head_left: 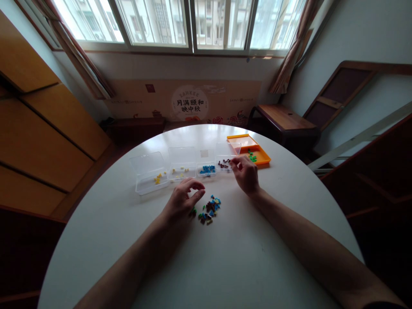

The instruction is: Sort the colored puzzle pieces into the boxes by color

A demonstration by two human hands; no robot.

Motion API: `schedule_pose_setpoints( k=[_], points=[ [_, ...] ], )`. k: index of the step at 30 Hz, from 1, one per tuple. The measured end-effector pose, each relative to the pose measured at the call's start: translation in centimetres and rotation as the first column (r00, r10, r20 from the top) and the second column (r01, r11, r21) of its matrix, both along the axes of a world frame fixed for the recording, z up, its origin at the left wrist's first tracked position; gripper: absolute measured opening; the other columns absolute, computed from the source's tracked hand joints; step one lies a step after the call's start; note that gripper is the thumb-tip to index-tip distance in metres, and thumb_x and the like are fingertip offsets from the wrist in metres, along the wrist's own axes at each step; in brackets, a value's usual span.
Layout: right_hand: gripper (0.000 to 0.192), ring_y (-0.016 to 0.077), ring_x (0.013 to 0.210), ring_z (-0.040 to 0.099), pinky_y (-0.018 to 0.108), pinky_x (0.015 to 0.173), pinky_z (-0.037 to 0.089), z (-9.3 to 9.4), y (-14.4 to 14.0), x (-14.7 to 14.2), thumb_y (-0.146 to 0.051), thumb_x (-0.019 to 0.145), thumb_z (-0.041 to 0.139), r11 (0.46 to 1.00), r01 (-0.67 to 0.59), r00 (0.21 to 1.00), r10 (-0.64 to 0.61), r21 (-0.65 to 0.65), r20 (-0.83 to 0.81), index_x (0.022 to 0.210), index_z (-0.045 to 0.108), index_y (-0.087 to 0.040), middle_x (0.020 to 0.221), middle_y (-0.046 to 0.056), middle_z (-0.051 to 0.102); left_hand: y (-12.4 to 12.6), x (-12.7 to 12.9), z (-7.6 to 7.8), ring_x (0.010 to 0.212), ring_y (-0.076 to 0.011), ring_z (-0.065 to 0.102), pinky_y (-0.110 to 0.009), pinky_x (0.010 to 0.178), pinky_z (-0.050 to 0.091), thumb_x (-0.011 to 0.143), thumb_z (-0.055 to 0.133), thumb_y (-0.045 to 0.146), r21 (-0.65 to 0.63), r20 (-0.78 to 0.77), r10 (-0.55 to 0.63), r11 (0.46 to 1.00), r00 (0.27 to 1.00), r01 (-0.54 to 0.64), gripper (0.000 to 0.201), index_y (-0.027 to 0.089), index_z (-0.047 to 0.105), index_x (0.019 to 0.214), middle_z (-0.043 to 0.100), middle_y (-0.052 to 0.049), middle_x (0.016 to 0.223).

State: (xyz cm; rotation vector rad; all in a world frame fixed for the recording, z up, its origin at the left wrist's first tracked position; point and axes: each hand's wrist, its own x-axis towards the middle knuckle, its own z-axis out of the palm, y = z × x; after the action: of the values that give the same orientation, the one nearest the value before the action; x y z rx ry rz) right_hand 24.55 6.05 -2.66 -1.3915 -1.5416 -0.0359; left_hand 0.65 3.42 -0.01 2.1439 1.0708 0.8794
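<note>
My right hand (pixel 246 175) is over the right edge of a small clear box (pixel 222 170) holding dark brown toy bricks (pixel 224 162). Its thumb and fingertips are pinched together; whatever is between them is too small to make out. My left hand (pixel 183 198) hovers beside a mixed pile of tiny building bricks (pixel 212 206) in brown, blue, green and yellow. Thumb and index finger there are curved and apart, with nothing seen between them. Blue bricks (pixel 207 169) fill another clear box left of the brown ones.
Two more clear boxes with raised lids stand further left, one with pale yellow bricks (pixel 182 168), the other with yellow bricks (pixel 158 178). An orange tray (pixel 265 162) with green bricks (pixel 252 158) sits behind my right hand. All rest on a round white table (pixel 244 257).
</note>
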Motion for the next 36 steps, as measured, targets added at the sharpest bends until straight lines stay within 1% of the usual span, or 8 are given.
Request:
schedule_pose_setpoints(
  k=[5,10,15,19,23,27,32,36],
  points=[
    [0.017,0.0166,0.062,0.053,0.030,0.066,0.045,-0.5,1.0,1.3,-0.029,0.084,0.055,0.993,0.080,0.994,-0.085,-0.092,-0.061,0.083,0.067,-0.017,0.080,0.005,0.066,-0.2,0.0,-0.1,0.087,-0.0179,0.057,-0.033,0.081,0.048,0.085,0.057,0.024,0.127,-0.059,-0.035,0.991,0.998,0.042,0.009,0.018,0.064,0.082,0.064,-0.005,0.087],
    [0.018,0.0163,0.060,0.053,0.031,0.065,0.045,-0.5,1.0,1.1,-0.029,0.083,0.055,0.992,0.075,0.993,-0.084,-0.101,-0.085,0.083,0.068,-0.016,0.079,0.005,0.066,-0.1,-0.1,-0.6,0.090,-0.0192,0.056,-0.035,0.084,0.047,0.085,0.056,0.019,0.171,-0.095,-0.058,0.982,0.994,0.074,0.008,0.019,0.064,0.084,0.064,-0.005,0.089],
    [0.016,0.0160,0.061,0.053,0.030,0.065,0.045,-0.4,0.8,0.8,-0.028,0.082,0.056,0.995,0.045,0.995,-0.053,-0.092,-0.089,0.082,0.067,-0.017,0.078,0.005,0.065,-0.3,0.1,-0.7,0.098,-0.0211,0.053,-0.039,0.092,0.044,0.084,0.051,0.010,0.193,-0.204,-0.098,0.971,0.974,0.138,0.025,0.022,0.068,0.097,0.065,-0.006,0.099],
    [0.015,0.0154,0.060,0.052,0.030,0.065,0.045,-0.5,0.7,0.7,-0.027,0.082,0.056,0.995,0.038,0.997,-0.044,-0.090,-0.069,0.081,0.067,-0.017,0.076,0.004,0.063,-0.4,0.2,-0.7,0.107,-0.0249,0.048,-0.044,0.096,0.039,0.086,0.054,0.015,0.234,-0.351,-0.091,0.955,0.932,0.181,0.033,0.030,0.067,0.112,0.063,-0.005,0.115],
    [0.014,0.0147,0.059,0.052,0.029,0.063,0.045,-0.6,0.7,0.6,-0.027,0.082,0.056,0.995,0.030,0.997,-0.037,-0.098,-0.069,0.082,0.067,-0.017,0.076,0.003,0.063,-0.5,0.1,-0.6,0.108,-0.0256,0.048,-0.043,0.095,0.037,0.086,0.061,0.025,0.260,-0.423,-0.088,0.942,0.902,0.214,0.024,0.034,0.070,0.106,0.063,-0.004,0.118],
    [0.014,0.0141,0.058,0.052,0.028,0.063,0.045,-0.5,0.6,0.4,-0.027,0.082,0.056,0.996,0.013,0.997,-0.020,-0.092,-0.075,0.082,0.067,-0.017,0.077,0.003,0.063,-0.4,0.0,-0.5,0.106,-0.0257,0.049,-0.043,0.092,0.038,0.084,0.064,0.022,0.276,-0.418,-0.069,0.941,0.906,0.199,0.019,0.033,0.073,0.096,0.064,-0.003,0.113],
    [0.013,0.0137,0.059,0.052,0.027,0.064,0.045,-0.1,0.0,-0.3,-0.025,0.083,0.057,0.998,-0.028,0.999,0.025,-0.063,-0.048,0.081,0.067,-0.017,0.078,0.003,0.063,-0.3,0.0,-0.7,0.102,-0.0239,0.051,-0.041,0.090,0.039,0.084,0.062,0.019,0.322,-0.389,-0.039,0.931,0.921,0.175,0.012,0.025,0.071,0.079,0.066,-0.004,0.105],
    [0.011,0.0118,0.057,0.051,0.025,0.061,0.045,0.3,-0.8,-1.3,-0.022,0.085,0.056,0.991,-0.134,0.991,0.134,-0.014,-0.023,0.081,0.066,-0.018,0.077,0.003,0.062,0.1,0.0,-0.8,0.095,-0.0211,0.053,-0.038,0.088,0.042,0.086,0.060,0.022,0.279,-0.262,-0.069,0.950,0.962,0.144,0.011,0.021,0.069,0.080,0.067,-0.005,0.095]
  ],
)
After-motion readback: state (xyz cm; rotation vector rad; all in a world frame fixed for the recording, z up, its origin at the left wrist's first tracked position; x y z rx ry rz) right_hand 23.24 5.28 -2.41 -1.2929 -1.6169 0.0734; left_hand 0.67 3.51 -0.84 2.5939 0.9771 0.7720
